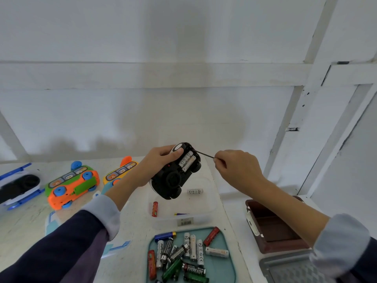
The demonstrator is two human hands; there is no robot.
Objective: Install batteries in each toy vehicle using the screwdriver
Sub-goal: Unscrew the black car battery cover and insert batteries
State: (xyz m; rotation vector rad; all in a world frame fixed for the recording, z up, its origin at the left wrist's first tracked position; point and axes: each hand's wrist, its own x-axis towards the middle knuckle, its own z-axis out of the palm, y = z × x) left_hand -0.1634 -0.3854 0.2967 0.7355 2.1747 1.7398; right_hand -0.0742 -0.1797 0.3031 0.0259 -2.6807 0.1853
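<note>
My left hand (158, 163) grips a black toy car (175, 175) held upside down above the table, its battery bay uncovered with two white batteries (186, 162) inside. My right hand (234, 167) pinches a thin screwdriver (205, 154) whose tip touches the car's far edge by the bay. An orange and green toy bus (71, 185) lies on its side at the left, with a second yellow one (118, 173) partly hidden behind my left arm. A teal tray (226, 266) near the front holds several loose batteries.
A clear plastic box (212, 203) under the car holds a white battery (194, 191) and a red one (155, 208). A black, white and blue toy (18, 185) lies at the far left. A brown compartment box (273, 227) sits at the right. A white wall stands behind.
</note>
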